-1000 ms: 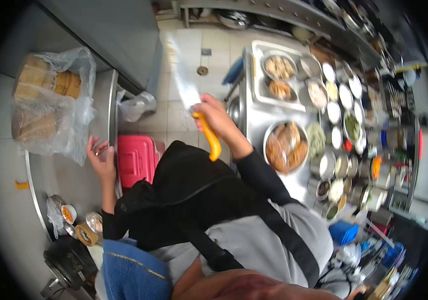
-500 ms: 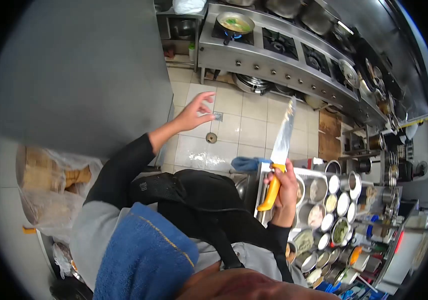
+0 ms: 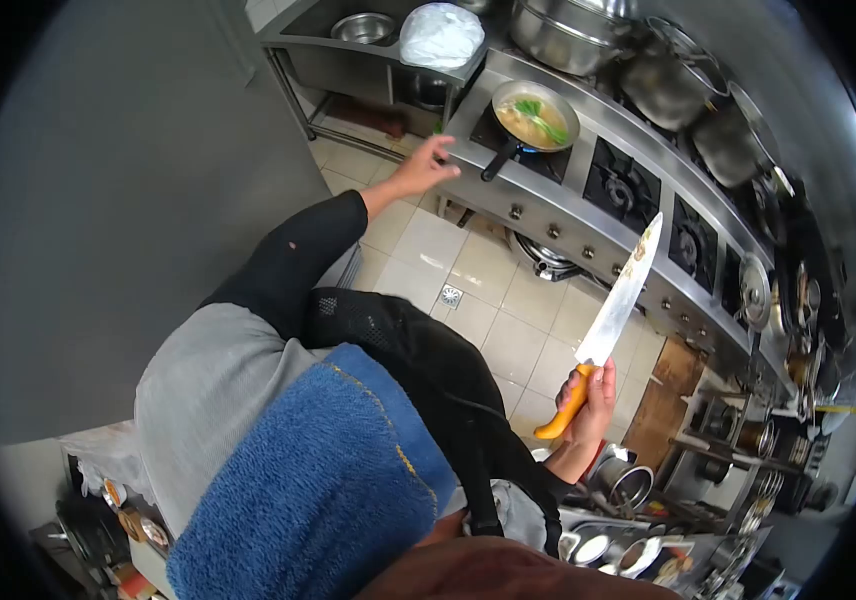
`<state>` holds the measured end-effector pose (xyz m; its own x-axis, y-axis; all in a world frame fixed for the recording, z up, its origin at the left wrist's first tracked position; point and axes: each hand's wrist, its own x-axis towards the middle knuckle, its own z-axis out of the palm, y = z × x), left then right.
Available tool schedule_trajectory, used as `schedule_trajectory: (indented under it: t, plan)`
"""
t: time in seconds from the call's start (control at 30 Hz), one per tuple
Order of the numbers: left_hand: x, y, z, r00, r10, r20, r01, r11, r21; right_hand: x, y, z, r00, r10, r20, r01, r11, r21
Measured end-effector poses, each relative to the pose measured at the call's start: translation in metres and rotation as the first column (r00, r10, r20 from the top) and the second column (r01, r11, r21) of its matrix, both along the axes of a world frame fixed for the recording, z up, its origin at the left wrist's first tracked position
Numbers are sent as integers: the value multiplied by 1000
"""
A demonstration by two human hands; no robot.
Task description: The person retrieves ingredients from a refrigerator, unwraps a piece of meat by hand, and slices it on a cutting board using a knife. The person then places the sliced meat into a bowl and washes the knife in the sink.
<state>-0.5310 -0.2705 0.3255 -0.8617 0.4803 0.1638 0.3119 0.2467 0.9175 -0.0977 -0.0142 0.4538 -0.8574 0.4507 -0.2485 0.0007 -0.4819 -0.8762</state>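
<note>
My right hand (image 3: 590, 400) is wrapped round the yellow handle of a large kitchen knife (image 3: 620, 300). The blade points up and away from me, with brownish residue near its tip. My left hand (image 3: 428, 168) reaches forward with its fingers apart and nothing in them. It is close to the front left corner of the stove (image 3: 588, 222). Just beyond it, a frying pan (image 3: 536, 116) sits on a lit burner, its black handle toward me. Green leaves lie in the pan's yellowish liquid.
Large steel pots (image 3: 570, 35) line the back of the stove. A white plastic bag (image 3: 442, 36) and a steel bowl (image 3: 364, 28) are on the side counter. A tall grey panel (image 3: 128, 220) stands at left. Food containers (image 3: 593, 548) are at lower right.
The view has shifted closer to the stove. My left hand has moved forward to the stove's front corner. The knife stays in my right hand, away from the food containers.
</note>
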Motion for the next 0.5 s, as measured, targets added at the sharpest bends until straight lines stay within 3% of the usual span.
schedule_trajectory:
  t: [0.1,0.17,0.27,0.37,0.5]
  plan:
    - [-93,-23,-32,949,265,-173,-276,960,-44,-62,27,11,997,60,51,-67,986,156]
    - [-136,-36,-28,823,521,-228,-530,848,25,-105,41,8,986,90,138,-132,931,340]
    - [-229,-66,-65,622,750,-227,-765,644,31,-156,44,2,967,83,242,-169,916,363]
    - [-307,-93,-69,509,823,-250,-854,519,-29,-202,27,-9,951,-4,310,-105,936,335]
    - [-428,-120,-39,520,812,-266,-854,484,-194,-264,-10,-7,907,-161,389,32,948,318]
